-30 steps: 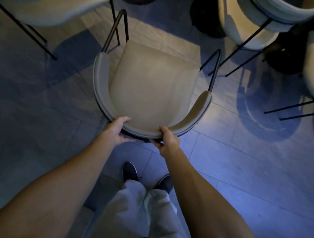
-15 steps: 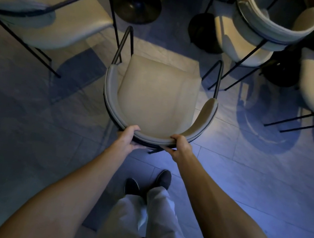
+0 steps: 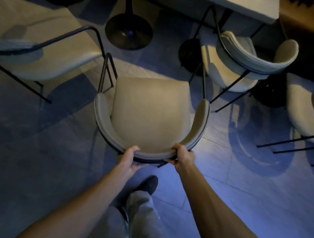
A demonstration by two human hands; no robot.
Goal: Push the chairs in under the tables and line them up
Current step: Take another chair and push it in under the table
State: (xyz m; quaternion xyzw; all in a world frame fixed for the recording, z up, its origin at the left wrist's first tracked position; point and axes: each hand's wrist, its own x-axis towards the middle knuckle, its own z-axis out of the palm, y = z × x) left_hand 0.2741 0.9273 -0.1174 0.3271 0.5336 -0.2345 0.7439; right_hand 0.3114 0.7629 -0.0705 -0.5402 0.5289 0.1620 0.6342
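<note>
We note the table (image 3: 232, 1) ahead, its round base (image 3: 128, 32) just beyond the chair (image 3: 149, 110), which stands clear of it between two neighbours. Our left hand (image 3: 128, 160) and right hand (image 3: 183, 155) both grasp the curved backrest. We judge an even, straight push keeps it square.

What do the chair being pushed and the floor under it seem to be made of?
The chair looks upholstered in matte beige fabric or leatherette, smooth and seamed, on thin dark rods, probably metal. The floor seems to be grey stone-look tile, judging by its straight grout lines.
</note>
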